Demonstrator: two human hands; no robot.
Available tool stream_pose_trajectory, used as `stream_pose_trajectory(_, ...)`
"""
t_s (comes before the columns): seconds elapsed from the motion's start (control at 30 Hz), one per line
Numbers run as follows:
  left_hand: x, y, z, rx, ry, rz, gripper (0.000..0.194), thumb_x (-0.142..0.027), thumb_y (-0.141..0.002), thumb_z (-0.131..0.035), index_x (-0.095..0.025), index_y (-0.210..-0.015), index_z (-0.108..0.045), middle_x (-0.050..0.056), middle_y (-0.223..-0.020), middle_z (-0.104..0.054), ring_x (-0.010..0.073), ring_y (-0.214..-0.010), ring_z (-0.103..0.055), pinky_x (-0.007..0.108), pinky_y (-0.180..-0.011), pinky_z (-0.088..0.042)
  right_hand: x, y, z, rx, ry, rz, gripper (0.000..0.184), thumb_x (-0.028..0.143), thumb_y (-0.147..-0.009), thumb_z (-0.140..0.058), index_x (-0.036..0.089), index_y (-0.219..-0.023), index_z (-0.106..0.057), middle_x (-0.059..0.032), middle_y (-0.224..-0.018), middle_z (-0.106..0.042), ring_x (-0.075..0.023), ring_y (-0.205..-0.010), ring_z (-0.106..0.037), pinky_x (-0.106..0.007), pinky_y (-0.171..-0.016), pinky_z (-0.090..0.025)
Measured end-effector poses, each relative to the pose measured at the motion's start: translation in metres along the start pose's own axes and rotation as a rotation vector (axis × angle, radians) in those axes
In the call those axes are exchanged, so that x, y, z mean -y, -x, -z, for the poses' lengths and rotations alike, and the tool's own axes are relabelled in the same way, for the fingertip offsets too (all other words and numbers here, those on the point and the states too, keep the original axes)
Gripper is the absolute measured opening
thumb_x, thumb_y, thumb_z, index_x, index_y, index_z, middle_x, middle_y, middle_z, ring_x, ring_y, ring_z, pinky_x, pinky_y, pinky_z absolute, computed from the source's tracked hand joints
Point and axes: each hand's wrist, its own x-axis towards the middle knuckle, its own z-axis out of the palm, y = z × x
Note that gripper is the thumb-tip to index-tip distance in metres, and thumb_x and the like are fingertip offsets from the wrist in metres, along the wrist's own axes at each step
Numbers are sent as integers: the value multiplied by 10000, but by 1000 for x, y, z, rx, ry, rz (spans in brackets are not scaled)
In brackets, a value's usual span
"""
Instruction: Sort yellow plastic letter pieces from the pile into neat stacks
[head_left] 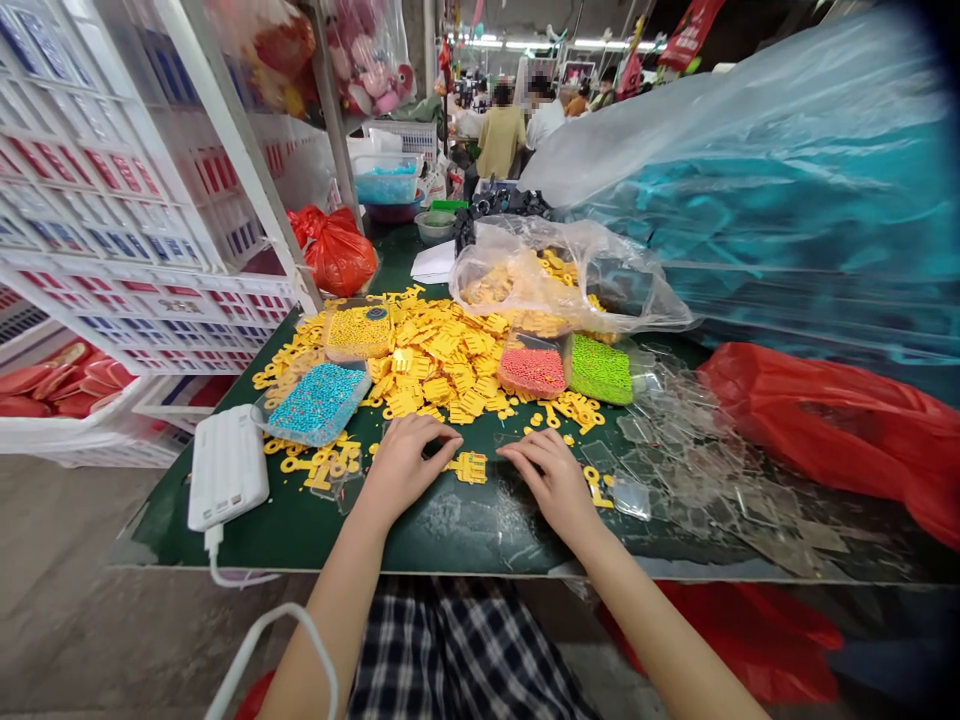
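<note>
A small yellow plastic piece with colored beads in it lies on the green tabletop between my hands. My left hand is just left of it, thumb and forefinger brought together in a pinch. Whatever sits between those fingertips is too small to make out. On the other side, my right hand also has its fingertips pinched, pointing toward the piece; a faint clear edge shows by them. Behind both hands spreads a heap of yellow plastic pieces. Trays of blue beads, yellow beads, pink beads and green beads stand around it.
A white power bank with a cable lies at the left edge. Clear plastic pieces and a red bag cover the right side. Behind the heap sits a clear bag. White crates rise at left; people stand far back.
</note>
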Motion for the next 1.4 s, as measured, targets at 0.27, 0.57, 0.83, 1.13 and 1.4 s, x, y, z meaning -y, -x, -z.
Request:
stream_pose_trajectory(0.27,-9,3,6,-97,203,-107,200,-383,-889,-625,-217,-788,-671,41,-806,-706,198,-821,-630,358,-800,-488,11,1,0,10,18,-32,382,333,-1031,-279,227,-761,-527,-37,-716,-580,-194,-718,-525,-311,-639,-436)
stream_pose_trajectory(0.57,-8,3,4,-151,158,-138,210,-393,-889,-625,-223,-789,-699,44,-794,-715,200,-802,-633,358,-781,-488,7,1,0,-31,29,59,250,304,-988,-453,242,-925,-686,-64,-851,-615,-224,-890,-542,-364,-784,-482)
stream_pose_trajectory(0.83,28,7,37,-746,-327,242,210,-379,-916,-561,-243,-895,-720,76,-997,-716,285,-972,-608,474,-890,-422,-1,4,-3,-173,20,71,132,315,-900,-625,292,-870,-751,-49,-822,-632,-229,-866,-565,-402,-767,-504)
stream_pose_trajectory(1.13,37,15,34,-798,-333,551,242,-341,-897,-536,-223,-1011,-714,147,-1279,-565,438,-1189,-443,660,-934,-294,39,-71,-11,103,62,333,175,353,-933,-583,272,-907,-737,-49,-879,-649,-214,-880,-548,-346,-749,-452)
stream_pose_trajectory(1.4,42,19,23,-750,-279,369,209,-188,-892,-487,-247,-944,-680,111,-1226,-556,378,-1223,-415,597,-977,-282,70,-230,-96,272,354,283,191,252,-955,-554,186,-973,-733,-94,-1021,-663,-252,-1053,-467,-361,-863,-347)
